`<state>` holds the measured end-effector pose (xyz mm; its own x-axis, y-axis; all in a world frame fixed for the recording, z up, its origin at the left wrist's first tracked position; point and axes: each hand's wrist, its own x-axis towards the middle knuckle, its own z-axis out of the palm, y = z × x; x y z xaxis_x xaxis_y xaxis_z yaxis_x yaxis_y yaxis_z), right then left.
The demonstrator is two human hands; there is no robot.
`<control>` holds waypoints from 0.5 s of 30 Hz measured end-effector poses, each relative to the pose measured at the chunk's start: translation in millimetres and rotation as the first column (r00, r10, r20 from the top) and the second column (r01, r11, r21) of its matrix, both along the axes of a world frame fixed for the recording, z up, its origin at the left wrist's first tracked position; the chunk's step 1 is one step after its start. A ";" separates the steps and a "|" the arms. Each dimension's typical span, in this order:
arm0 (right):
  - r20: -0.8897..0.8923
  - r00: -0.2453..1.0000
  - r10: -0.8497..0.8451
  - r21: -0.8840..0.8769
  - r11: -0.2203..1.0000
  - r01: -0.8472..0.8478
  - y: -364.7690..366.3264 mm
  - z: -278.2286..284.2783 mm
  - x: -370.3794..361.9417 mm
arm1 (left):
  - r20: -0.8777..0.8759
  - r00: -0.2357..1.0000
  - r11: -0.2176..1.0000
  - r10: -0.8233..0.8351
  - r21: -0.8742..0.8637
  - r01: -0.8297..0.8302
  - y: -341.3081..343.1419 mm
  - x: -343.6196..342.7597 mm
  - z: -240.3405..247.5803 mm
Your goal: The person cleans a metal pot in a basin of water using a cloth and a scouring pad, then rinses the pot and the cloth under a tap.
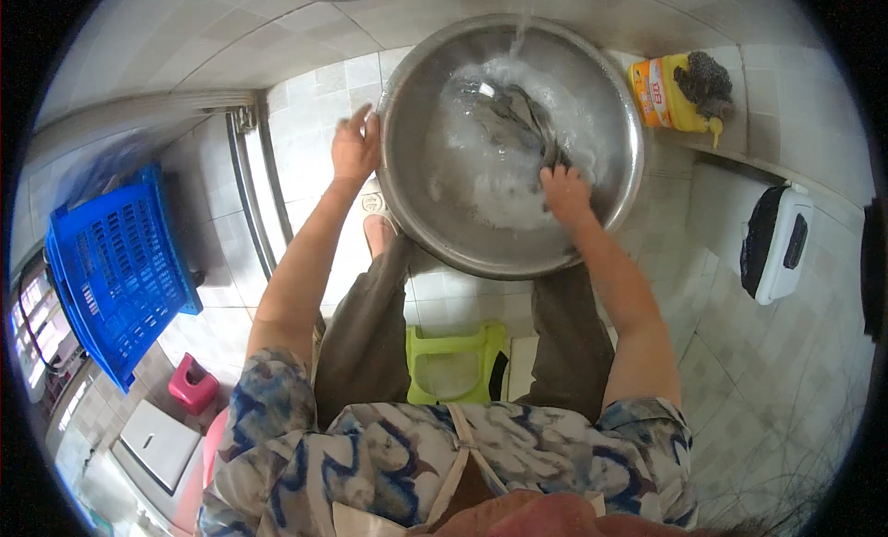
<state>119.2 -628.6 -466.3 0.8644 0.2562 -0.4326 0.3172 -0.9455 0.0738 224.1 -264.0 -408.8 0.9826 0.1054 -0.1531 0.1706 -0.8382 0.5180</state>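
A wide metal basin (403,181) holds sudsy water, with a thin stream of water (520,39) falling in at its far side. In the suds lies a dark grey-green wet cloth (527,116), partly under water. My right hand (565,193) is closed round the cloth's near end, inside the basin at the right. At the basin's left rim is my left hand (356,148), fingers apart and holding nothing; whether it touches the rim I cannot tell.
A yellow container (668,93) with a dark scouring pad (705,82) stands right of the basin. A blue plastic crate (120,269) is at the left. Between my legs is a green stool (453,366). A white bin (786,246) with a black opening sits at the right.
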 end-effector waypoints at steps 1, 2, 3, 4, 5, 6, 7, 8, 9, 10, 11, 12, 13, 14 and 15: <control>-0.091 0.996 0.019 -0.015 1.000 -0.020 8.0 -1.2 -10.3 | -0.023 0.995 0.968 0.098 -0.229 -0.101 0.9 -9.0 -10.0; -0.149 0.989 0.012 -0.002 1.000 -0.013 14.5 -1.4 -20.8 | -0.117 0.981 0.932 0.154 -0.311 -0.183 -0.6 -14.7 -16.6; -0.206 0.978 0.009 0.013 1.000 -0.007 25.1 3.6 -26.3 | -0.212 0.956 0.884 0.201 -0.382 -0.270 -1.0 -19.7 -21.2; -0.302 0.953 0.036 0.043 0.999 -0.024 33.7 8.6 -29.8 | -0.158 0.961 0.875 0.229 -0.398 -0.274 -2.7 -24.7 -26.1; -0.399 0.915 0.064 0.071 0.997 -0.039 44.7 18.7 -30.8 | -0.163 0.957 0.867 0.240 -0.407 -0.286 -6.6 -25.9 -27.7; -0.514 0.856 0.055 0.072 0.997 -0.020 58.1 31.7 -29.7 | -0.148 0.940 0.843 0.307 -0.415 -0.341 -9.5 -28.6 -28.3; -0.621 0.782 0.046 0.071 0.997 -0.002 72.2 41.4 -29.3 | -0.133 0.918 0.816 0.375 -0.423 -0.395 -11.0 -31.5 -28.5; -0.691 0.720 0.061 0.109 0.994 0.021 77.9 44.5 -32.6 | -0.096 0.923 0.821 0.371 -0.431 -0.375 -16.6 -30.6 -29.3; -0.751 0.655 0.085 0.152 0.987 0.046 88.2 45.3 -33.7 | -0.097 0.920 0.814 0.381 -0.438 -0.383 -19.3 -29.9 -30.1; -0.777 0.621 0.099 0.205 0.973 0.101 100.5 45.1 -34.8 | -0.075 0.911 0.804 0.406 -0.444 -0.395 -21.9 -29.6 -30.7; -0.803 0.585 0.113 0.251 0.955 0.160 114.9 45.3 -35.2 | -0.057 0.901 0.794 0.430 -0.451 -0.408 -23.4 -30.1 -32.0; -0.794 0.582 0.177 0.327 0.931 0.163 135.0 49.3 -27.0 | -0.059 0.909 0.797 0.412 -0.459 -0.391 -21.9 -30.7 -30.7; -0.779 0.580 0.241 0.402 0.900 0.167 157.9 55.3 -13.9 | -0.066 0.903 0.791 0.424 -0.459 -0.404 -18.2 -31.7 -29.7; -0.707 0.669 0.229 0.507 0.823 0.254 176.1 57.6 -4.2 | -0.092 0.905 0.783 0.416 -0.469 -0.408 -16.5 -30.5 -28.3; -0.630 0.751 0.198 0.611 0.724 0.321 191.3 58.3 5.8 | -0.117 0.906 0.776 0.407 -0.478 -0.410 -15.0 -29.6 -27.1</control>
<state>125.0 -437.3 -408.0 0.4822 0.6427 -0.5954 -0.0228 -0.6702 -0.7418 194.5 -279.1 -435.9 0.8628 0.4079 -0.2985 0.4447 -0.3321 0.8318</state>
